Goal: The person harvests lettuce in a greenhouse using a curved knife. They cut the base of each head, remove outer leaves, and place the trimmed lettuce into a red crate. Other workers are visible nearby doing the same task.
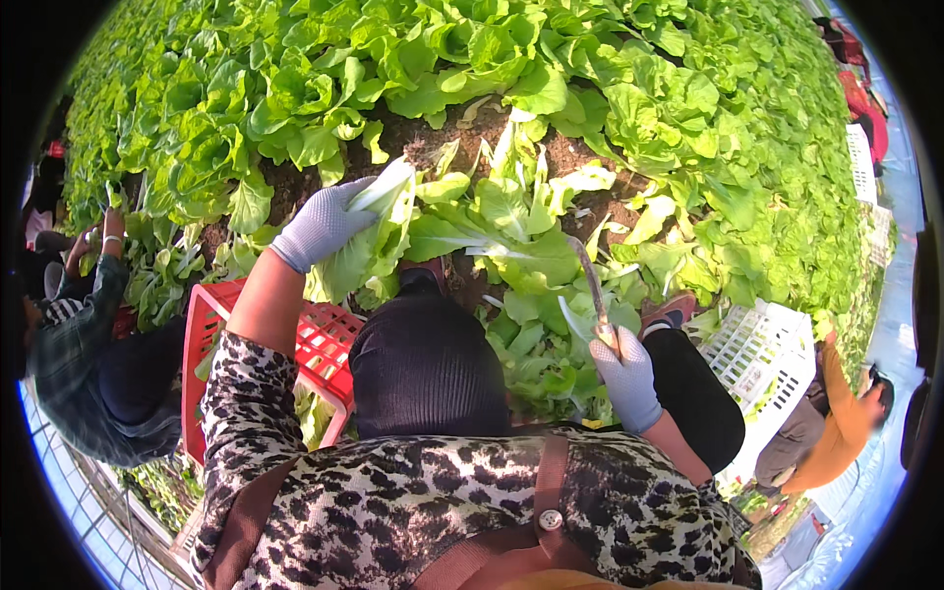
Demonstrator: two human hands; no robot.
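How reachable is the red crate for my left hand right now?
Probably yes: the red crate sits close by your left forearm, seemingly unblocked, though your left hand is holding a leafy head.

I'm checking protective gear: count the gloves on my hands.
2: one glove on your left hand, holding leafy greens; another glove on your right hand, holding a curved tool.

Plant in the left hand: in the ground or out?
Out: the leafy plant is gripped in the left hand with its pale base exposed, not set in the soil.
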